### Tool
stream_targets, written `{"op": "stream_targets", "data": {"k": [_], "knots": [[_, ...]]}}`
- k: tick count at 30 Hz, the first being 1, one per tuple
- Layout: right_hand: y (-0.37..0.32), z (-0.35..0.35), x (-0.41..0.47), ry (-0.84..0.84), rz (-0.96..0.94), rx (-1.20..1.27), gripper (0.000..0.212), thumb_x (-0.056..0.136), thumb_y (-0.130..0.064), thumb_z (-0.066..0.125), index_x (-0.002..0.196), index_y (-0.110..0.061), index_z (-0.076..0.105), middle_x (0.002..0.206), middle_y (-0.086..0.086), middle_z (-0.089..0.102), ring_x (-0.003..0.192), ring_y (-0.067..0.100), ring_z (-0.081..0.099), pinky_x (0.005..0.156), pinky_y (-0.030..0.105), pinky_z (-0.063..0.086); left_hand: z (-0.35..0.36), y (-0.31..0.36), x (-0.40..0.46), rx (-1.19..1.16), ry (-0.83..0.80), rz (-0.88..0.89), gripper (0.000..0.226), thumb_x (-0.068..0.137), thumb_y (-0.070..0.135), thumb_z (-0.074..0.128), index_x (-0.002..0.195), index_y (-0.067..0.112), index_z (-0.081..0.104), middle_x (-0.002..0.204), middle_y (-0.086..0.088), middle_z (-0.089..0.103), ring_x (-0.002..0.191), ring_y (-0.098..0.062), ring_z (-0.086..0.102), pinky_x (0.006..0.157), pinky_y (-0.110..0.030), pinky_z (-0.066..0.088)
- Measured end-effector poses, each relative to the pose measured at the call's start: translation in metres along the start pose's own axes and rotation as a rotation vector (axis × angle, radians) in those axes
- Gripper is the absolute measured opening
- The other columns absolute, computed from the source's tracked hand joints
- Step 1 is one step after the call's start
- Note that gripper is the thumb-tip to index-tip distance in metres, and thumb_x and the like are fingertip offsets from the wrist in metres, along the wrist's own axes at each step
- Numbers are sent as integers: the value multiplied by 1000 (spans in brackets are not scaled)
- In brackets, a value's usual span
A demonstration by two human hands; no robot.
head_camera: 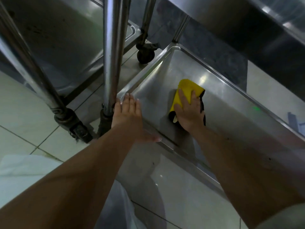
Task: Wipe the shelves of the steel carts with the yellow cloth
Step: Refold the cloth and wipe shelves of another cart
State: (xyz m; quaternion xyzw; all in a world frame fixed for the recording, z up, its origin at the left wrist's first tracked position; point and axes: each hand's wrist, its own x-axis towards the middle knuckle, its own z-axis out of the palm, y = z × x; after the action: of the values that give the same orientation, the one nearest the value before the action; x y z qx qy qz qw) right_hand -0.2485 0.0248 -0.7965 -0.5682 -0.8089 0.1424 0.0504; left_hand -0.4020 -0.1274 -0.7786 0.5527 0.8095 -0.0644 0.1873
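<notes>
A yellow cloth (186, 90) with a black edge lies flat on the bottom shelf (231, 113) of a steel cart. My right hand (189, 113) presses down on the cloth, fingers spread over it. My left hand (128, 113) rests flat and open on the shelf's near corner rim, next to the cart's upright post (112, 55). A second steel cart's lower shelf (54, 38) sits at the upper left.
Caster wheels (145, 53) and post feet (74, 126) stand on the pale tiled floor (24, 104). Another steel shelf (255, 19) overhangs at the upper right. A white garment (24, 171) shows at the lower left.
</notes>
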Motion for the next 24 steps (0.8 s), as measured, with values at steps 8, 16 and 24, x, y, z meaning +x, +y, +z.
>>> {"op": "stream_targets", "data": {"k": [8,16,24], "knots": [[12,1,-102,-52,-106,-98,62,96,-45,40,150,-43,9,161,1,-10,146,23,-9,113,62,2,-11,18,6,109,-113,-2,136,59,98,30,149,8,-19,153,-30,-21,142,-45,-21,110,-68,-7],[16,-21,-22,-155,-172,-104,58,97,-46,40,147,-50,11,161,-2,-9,148,25,-5,115,59,11,-15,28,3,126,-198,-19,118,75,87,30,147,11,-24,153,-26,-26,142,-44,-22,112,-65,-7],[116,-46,-49,-59,75,-249,48,100,-36,36,147,-38,27,162,2,-4,146,36,0,114,58,14,-9,62,8,25,-145,98,94,88,70,28,152,13,-11,156,-27,-16,144,-44,-16,116,-58,-2]]}}
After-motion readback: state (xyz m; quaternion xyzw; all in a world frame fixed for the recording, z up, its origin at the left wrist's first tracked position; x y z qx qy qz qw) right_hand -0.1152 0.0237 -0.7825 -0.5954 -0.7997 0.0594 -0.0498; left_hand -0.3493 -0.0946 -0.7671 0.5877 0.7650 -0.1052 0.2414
